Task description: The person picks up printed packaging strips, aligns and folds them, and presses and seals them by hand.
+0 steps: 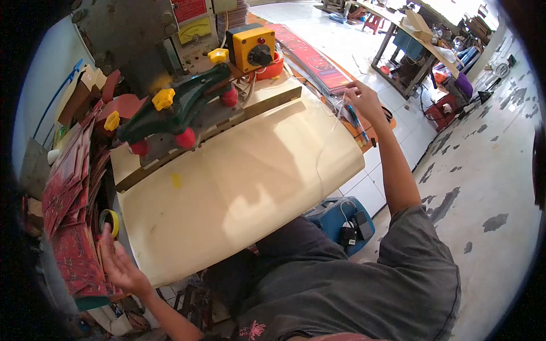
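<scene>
My left hand (122,268) is at the left edge of the cream-covered work surface (239,187), fingers stretched out and holding nothing that I can see. Just above its fingertips is a roll of yellow tape (114,223), beside piles of red printed pieces (71,199). My right hand (365,101) reaches to the far right, its fingers bent together at the near corner of a stack of red printed sheets (310,59). Thin clear plastic (340,107) hangs by those fingers; what they grip, if anything, is too small to make out. Pens (357,122) lie below them.
A machine with a dark green clamp frame (176,108), yellow knobs and red feet stands over the surface's back edge. A yellow control box (251,48) with a black dial sits behind it. A blue container (344,224) with a black adapter is below right. Another cluttered table (392,17) stands farther off.
</scene>
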Demonstrator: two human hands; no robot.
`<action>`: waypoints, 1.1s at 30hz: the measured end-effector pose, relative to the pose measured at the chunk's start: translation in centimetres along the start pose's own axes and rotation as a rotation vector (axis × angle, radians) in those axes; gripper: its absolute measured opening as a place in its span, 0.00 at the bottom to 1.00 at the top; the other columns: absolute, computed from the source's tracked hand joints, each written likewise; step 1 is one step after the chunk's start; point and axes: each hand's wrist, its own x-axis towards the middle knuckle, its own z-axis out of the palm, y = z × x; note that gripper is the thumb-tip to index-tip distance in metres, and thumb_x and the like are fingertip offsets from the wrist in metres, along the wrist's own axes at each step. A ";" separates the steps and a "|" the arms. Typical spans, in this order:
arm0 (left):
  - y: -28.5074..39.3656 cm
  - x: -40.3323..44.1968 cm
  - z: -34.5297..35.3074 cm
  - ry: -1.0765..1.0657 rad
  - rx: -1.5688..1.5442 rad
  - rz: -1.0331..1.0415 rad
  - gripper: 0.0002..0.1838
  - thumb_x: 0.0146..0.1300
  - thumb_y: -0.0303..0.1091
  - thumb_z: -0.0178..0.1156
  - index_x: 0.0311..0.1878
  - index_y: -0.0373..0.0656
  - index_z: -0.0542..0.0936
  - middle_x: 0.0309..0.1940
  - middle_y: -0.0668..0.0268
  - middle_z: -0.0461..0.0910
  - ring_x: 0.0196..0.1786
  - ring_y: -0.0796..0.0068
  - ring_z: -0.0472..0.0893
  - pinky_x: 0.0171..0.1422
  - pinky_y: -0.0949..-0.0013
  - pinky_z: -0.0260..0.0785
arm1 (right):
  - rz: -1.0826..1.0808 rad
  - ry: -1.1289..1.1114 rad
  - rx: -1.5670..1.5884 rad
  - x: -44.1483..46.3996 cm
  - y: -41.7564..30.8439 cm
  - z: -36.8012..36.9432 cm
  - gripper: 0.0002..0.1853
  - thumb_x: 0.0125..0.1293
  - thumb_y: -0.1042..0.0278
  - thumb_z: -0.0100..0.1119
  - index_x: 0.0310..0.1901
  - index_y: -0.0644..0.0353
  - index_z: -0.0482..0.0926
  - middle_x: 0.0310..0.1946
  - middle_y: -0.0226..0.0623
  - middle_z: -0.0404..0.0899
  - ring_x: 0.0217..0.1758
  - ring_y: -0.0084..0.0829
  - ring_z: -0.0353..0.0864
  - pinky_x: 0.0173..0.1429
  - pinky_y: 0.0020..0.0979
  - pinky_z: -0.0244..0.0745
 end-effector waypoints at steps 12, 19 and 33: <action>-0.4 -5.8 1.8 -0.189 0.054 -0.096 0.15 0.77 0.30 0.54 0.59 0.32 0.82 0.55 0.54 0.84 0.61 0.60 0.81 0.71 0.59 0.69 | -0.066 -0.191 -0.172 0.9 1.2 1.8 0.12 0.59 0.67 0.69 0.41 0.66 0.84 0.37 0.45 0.85 0.42 0.40 0.85 0.48 0.40 0.79; -0.9 -6.1 2.5 -0.167 0.063 -0.136 0.14 0.76 0.27 0.54 0.56 0.31 0.83 0.51 0.55 0.86 0.56 0.63 0.84 0.66 0.61 0.73 | 0.017 -0.025 -0.144 1.2 0.4 1.1 0.09 0.62 0.69 0.69 0.39 0.66 0.86 0.29 0.39 0.86 0.34 0.32 0.85 0.42 0.34 0.79; -1.0 -6.2 2.8 -0.151 0.063 -0.149 0.13 0.77 0.28 0.55 0.54 0.30 0.83 0.47 0.56 0.86 0.53 0.65 0.84 0.63 0.62 0.74 | -0.053 0.061 0.511 -4.2 -8.3 -4.0 0.11 0.70 0.65 0.67 0.44 0.65 0.86 0.35 0.34 0.88 0.39 0.21 0.86 0.43 0.27 0.78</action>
